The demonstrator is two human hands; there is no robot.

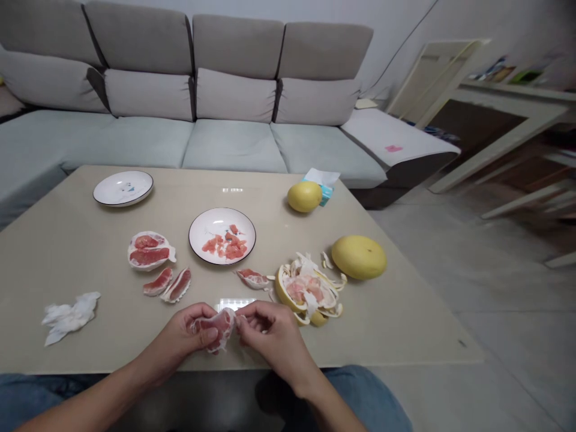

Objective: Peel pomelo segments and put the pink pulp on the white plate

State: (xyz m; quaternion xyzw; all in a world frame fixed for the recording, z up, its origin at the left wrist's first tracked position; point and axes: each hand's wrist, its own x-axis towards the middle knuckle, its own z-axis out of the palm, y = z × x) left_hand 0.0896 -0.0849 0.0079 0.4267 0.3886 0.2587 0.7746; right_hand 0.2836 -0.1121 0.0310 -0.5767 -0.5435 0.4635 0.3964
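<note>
My left hand [186,333] and my right hand [270,336] meet over the table's near edge, both closed on one pink pomelo segment [218,327] with white membrane. The right fingers pinch the membrane at the segment's right end. Just beyond lies a white plate [198,231] with pink flesh pieces [225,245]. To the left lie a peeled pomelo chunk [148,250] and two loose segments [168,284]. Another segment [252,278] lies ahead of my right hand, beside a heap of yellow peel and membrane [308,289].
Two whole yellow pomelos [359,257] [305,196] rest on the beige table [67,240] at the right, near a tissue pack [323,182]. An empty plate [123,188] sits far left, a crumpled tissue [69,315] near left. A grey sofa [225,120] stands behind.
</note>
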